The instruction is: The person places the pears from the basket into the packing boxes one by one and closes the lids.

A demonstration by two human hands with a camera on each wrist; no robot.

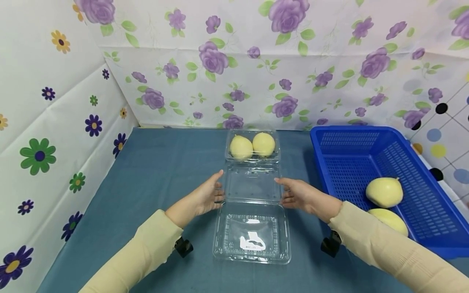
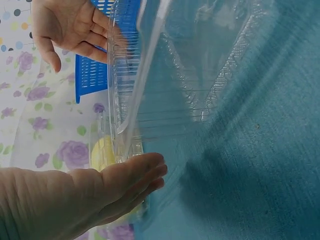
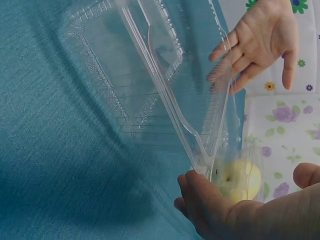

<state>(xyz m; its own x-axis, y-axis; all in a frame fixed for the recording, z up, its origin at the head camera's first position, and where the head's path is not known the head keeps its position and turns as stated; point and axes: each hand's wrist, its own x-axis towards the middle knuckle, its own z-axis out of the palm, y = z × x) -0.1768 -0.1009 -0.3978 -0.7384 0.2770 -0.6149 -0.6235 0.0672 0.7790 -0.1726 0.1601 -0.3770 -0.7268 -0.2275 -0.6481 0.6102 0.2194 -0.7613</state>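
Note:
A clear plastic clamshell box stands unfolded in the middle, its base (image 1: 253,232) toward me and its lid (image 1: 249,183) raised at the far side. My left hand (image 1: 205,195) is beside the lid's left edge, fingers extended and thumb up. On the opposite side my right hand (image 1: 302,196) mirrors it, with fingertips at the lid's right edge. Both wrist views show loosely straight fingers close to the plastic; whether they touch it I cannot tell. Behind the lid is another clear box (image 1: 253,160) holding two round, pale yellow fruits (image 1: 241,147), pear-like.
To the right stands a blue plastic basket (image 1: 344,171) with two similar yellow fruits (image 1: 384,192) in it. A blue-grey cloth (image 1: 172,158) covers the table. Flower-patterned sheeting (image 1: 205,97) walls off the back and sides.

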